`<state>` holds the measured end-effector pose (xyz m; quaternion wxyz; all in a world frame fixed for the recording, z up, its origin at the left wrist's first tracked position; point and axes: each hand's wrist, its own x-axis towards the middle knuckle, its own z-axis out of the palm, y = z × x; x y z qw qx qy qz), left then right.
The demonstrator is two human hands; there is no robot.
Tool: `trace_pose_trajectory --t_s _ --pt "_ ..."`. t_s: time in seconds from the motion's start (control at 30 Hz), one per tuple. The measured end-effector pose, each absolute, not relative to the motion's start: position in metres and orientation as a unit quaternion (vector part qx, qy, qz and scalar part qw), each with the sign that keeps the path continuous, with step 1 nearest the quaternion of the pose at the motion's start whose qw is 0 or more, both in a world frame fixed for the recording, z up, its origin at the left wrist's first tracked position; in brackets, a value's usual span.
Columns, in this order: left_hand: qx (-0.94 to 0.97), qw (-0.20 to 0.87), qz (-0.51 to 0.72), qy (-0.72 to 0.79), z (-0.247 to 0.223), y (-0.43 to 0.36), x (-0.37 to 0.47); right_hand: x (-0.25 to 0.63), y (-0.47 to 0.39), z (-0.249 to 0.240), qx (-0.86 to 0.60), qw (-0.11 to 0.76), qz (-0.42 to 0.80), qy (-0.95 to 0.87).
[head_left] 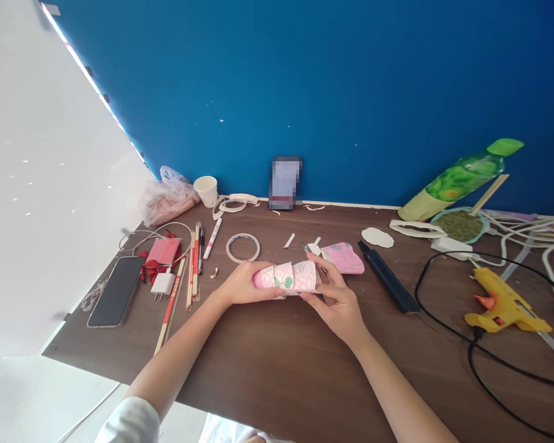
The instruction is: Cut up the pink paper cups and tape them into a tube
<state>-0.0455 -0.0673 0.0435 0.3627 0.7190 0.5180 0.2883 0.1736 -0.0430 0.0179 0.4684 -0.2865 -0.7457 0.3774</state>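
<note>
Both hands hold a pink-and-white patterned paper tube (284,278) with green leaf shapes, lying sideways just above the table. My left hand (245,285) is wrapped round its left end, thumb along the near side. At the right end, my right hand (342,303) grips with its thumb below and fingers over the top edge. Overlapping paper bands show on the tube; its underside is hidden. Just behind the right hand lies a pink spotted paper piece (344,258). Small dark metal tips (306,248) show beside it, partly hidden. Behind the left hand lies a tape roll (242,236).
To the right are a long black object (390,278), a yellow glue gun (503,301) with a looping black cord, a leaning green bottle (457,181) and a bowl (436,216). Leftward lie a phone (117,292), a charger (163,283) and chopsticks (170,311). Another phone (285,183) leans against the blue wall.
</note>
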Motion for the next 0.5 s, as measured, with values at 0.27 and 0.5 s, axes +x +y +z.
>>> trace_pose_trajectory --t_s 0.27,0.5 --pt "0.726 0.325 0.281 0.537 0.046 -0.068 -0.045 0.175 -0.047 0.022 -0.303 0.431 0.353 -0.773" --pt "0.742 0.264 0.292 0.543 0.047 -0.071 -0.039 0.165 -0.056 0.029 -0.367 0.44 0.279 -0.771"
